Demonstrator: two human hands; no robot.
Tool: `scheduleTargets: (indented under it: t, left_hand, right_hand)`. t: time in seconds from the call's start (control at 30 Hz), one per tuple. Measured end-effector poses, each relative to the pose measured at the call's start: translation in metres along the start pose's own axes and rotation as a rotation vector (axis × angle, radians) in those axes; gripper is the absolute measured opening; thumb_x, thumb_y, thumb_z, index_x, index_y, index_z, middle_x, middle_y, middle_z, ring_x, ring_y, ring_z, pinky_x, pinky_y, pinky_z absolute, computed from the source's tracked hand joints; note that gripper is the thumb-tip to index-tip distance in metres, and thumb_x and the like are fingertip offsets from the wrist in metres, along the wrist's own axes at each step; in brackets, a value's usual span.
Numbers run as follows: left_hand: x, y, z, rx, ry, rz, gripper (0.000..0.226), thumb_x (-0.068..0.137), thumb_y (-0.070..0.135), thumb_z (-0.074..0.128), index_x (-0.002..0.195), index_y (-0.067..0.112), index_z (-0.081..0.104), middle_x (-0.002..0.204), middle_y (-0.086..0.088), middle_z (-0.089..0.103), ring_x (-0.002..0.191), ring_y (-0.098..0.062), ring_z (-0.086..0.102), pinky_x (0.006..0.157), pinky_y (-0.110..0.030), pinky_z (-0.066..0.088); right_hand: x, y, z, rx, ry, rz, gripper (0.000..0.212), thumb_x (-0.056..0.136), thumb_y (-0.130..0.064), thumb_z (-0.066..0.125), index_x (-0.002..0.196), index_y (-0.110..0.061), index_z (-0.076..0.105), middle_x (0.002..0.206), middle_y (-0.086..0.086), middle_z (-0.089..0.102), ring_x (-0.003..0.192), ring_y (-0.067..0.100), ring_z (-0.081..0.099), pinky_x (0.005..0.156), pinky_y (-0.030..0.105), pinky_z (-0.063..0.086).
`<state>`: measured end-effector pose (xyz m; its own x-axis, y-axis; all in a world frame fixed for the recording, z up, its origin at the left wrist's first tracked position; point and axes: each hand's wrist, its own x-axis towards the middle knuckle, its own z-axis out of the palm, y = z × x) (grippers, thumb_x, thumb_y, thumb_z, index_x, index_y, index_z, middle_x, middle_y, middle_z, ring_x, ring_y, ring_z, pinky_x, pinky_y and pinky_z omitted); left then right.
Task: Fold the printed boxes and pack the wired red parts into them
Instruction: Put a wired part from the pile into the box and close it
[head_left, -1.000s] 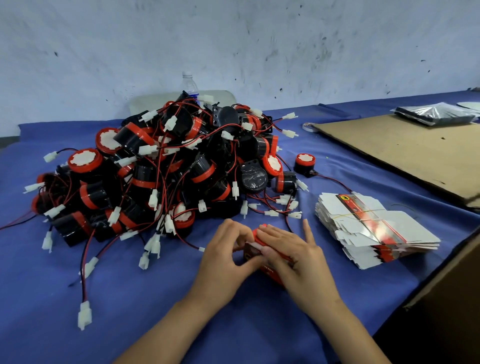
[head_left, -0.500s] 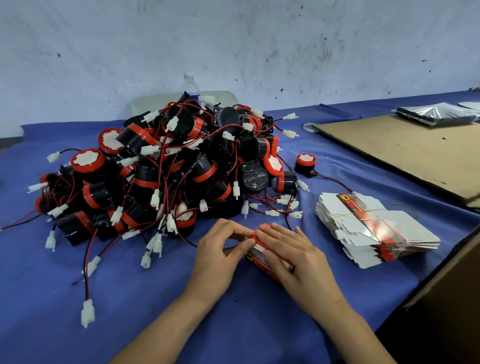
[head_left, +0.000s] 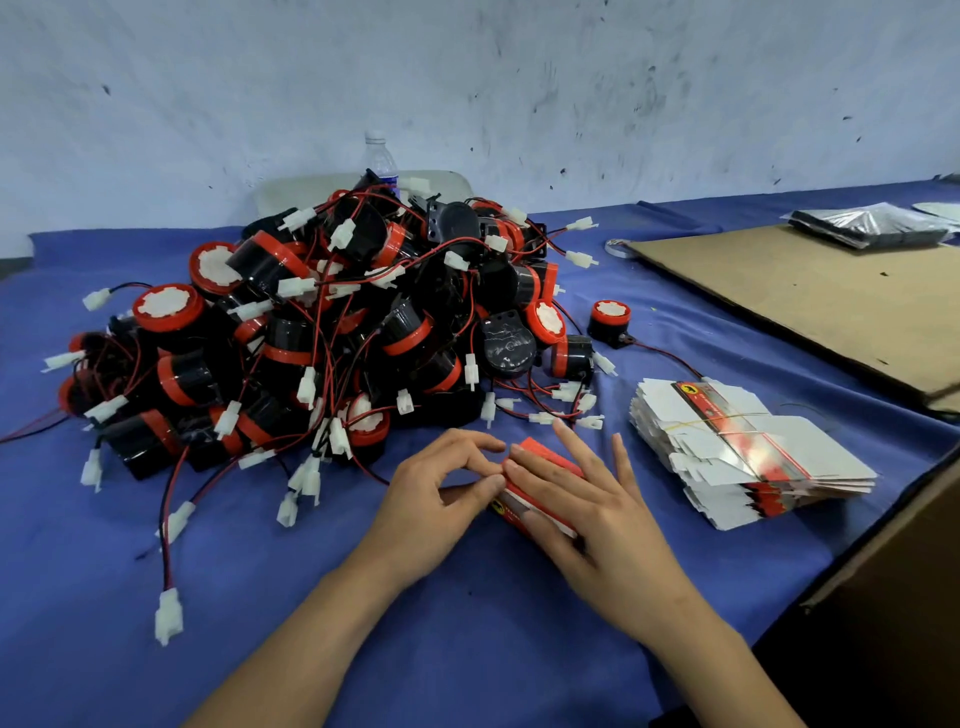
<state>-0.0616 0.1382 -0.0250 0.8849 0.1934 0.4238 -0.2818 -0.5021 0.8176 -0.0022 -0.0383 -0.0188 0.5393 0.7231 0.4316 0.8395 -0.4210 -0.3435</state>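
Just in front of the pile of wired red parts (head_left: 332, 332), I saw the printed box (head_left: 543, 454) under the flat, straight-fingered right hand (head_left: 597, 519), its end pinched by the left hand (head_left: 436, 504).

my right hand (head_left: 597, 512) has flattened since a second ago, its fingers now splayed straight across the box (head_left: 537, 453) rather than bunched over it. my left hand (head_left: 436, 499) has eased back, thumb and forefinger tips pinching the box's end. more red top shows.
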Motion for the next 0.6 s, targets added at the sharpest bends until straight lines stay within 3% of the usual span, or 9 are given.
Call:
scheduleTargets:
  t: [0.13, 0.2, 0.27, 0.3, 0.33, 0.37, 0.43, 0.5, 0.6]
  left_hand:
    - [-0.001, -0.002, 0.0, -0.032, -0.032, -0.007, 0.021, 0.087, -0.006, 0.061, 0.083, 0.015, 0.065, 0.117, 0.01, 0.063, 0.112, -0.006, 0.059, 0.078, -0.012, 0.048]
    - [-0.001, -0.003, 0.001, 0.016, -0.041, 0.001, 0.021, 0.084, -0.005, 0.061, 0.084, 0.016, 0.062, 0.12, 0.011, 0.061, 0.114, -0.007, 0.058, 0.084, -0.016, 0.048]
    - [0.0, -0.004, 0.004, 0.058, -0.066, 0.002, 0.017, 0.081, 0.005, 0.063, 0.092, 0.019, 0.06, 0.126, 0.017, 0.056, 0.119, -0.005, 0.055, 0.091, -0.019, 0.047]
    - [-0.001, -0.004, 0.004, 0.074, -0.095, 0.005, 0.023, 0.08, 0.01, 0.064, 0.099, 0.022, 0.059, 0.131, 0.021, 0.052, 0.123, -0.004, 0.052, 0.094, -0.019, 0.047]
    - [-0.001, -0.005, 0.005, 0.093, -0.131, 0.018, 0.035, 0.079, 0.013, 0.067, 0.109, 0.025, 0.057, 0.136, 0.023, 0.046, 0.127, -0.003, 0.048, 0.097, -0.021, 0.045]
    - [-0.001, -0.005, 0.005, 0.117, -0.166, 0.046, 0.049, 0.077, 0.014, 0.07, 0.12, 0.029, 0.053, 0.141, 0.025, 0.04, 0.13, -0.003, 0.044, 0.101, -0.021, 0.043]
    - [-0.002, -0.007, 0.007, 0.165, -0.2, 0.112, 0.07, 0.074, 0.018, 0.078, 0.133, 0.035, 0.043, 0.147, 0.023, 0.034, 0.134, -0.003, 0.039, 0.105, -0.018, 0.036]
    - [-0.002, -0.006, 0.01, 0.178, -0.189, 0.112, 0.07, 0.074, 0.027, 0.082, 0.131, 0.039, 0.043, 0.142, 0.025, 0.04, 0.131, 0.0, 0.041, 0.104, -0.017, 0.037]
    - [-0.004, -0.001, 0.012, 0.103, -0.141, 0.012, 0.057, 0.07, 0.048, 0.08, 0.117, 0.041, 0.047, 0.118, 0.027, 0.055, 0.109, 0.004, 0.056, 0.087, -0.009, 0.044]
  right_hand:
    - [-0.006, 0.003, -0.003, -0.199, -0.209, 0.032, 0.067, 0.096, -0.048, 0.042, 0.147, -0.047, 0.0, 0.152, -0.028, -0.014, 0.14, 0.012, -0.033, 0.111, 0.048, -0.024]
    - [-0.008, 0.001, 0.0, -0.249, -0.222, 0.045, 0.077, 0.095, -0.039, 0.045, 0.143, -0.048, -0.015, 0.153, -0.023, -0.021, 0.14, 0.02, -0.033, 0.111, 0.048, -0.021]
    - [-0.008, -0.006, 0.004, -0.204, -0.141, 0.047, 0.075, 0.091, -0.024, 0.052, 0.151, -0.036, 0.009, 0.16, -0.009, 0.006, 0.147, 0.034, 0.001, 0.115, 0.052, 0.018]
    - [-0.008, -0.009, 0.005, -0.156, -0.061, 0.04, 0.068, 0.088, -0.02, 0.058, 0.149, -0.027, 0.029, 0.156, -0.003, 0.026, 0.141, 0.036, 0.027, 0.103, 0.049, 0.041]
    - [-0.007, -0.01, 0.007, -0.113, 0.051, 0.029, 0.06, 0.085, -0.019, 0.063, 0.142, -0.022, 0.044, 0.149, -0.002, 0.04, 0.129, 0.032, 0.045, 0.087, 0.042, 0.053]
    - [-0.007, -0.007, 0.009, -0.045, 0.153, 0.047, 0.052, 0.085, -0.021, 0.066, 0.135, -0.021, 0.053, 0.142, -0.004, 0.049, 0.122, 0.025, 0.052, 0.079, 0.036, 0.056]
    - [-0.005, -0.002, 0.006, 0.232, 0.276, 0.147, 0.036, 0.085, -0.029, 0.064, 0.121, -0.028, 0.06, 0.13, -0.013, 0.057, 0.118, 0.007, 0.053, 0.086, 0.025, 0.05]
    - [-0.005, 0.006, 0.0, 0.581, 0.315, 0.248, 0.019, 0.085, -0.034, 0.061, 0.103, -0.03, 0.06, 0.109, -0.015, 0.064, 0.104, 0.003, 0.06, 0.083, 0.022, 0.049]
    - [-0.008, 0.011, -0.008, 0.912, 0.229, 0.24, 0.033, 0.075, -0.038, 0.069, 0.104, -0.028, 0.058, 0.101, -0.008, 0.066, 0.092, 0.011, 0.064, 0.076, 0.02, 0.051]
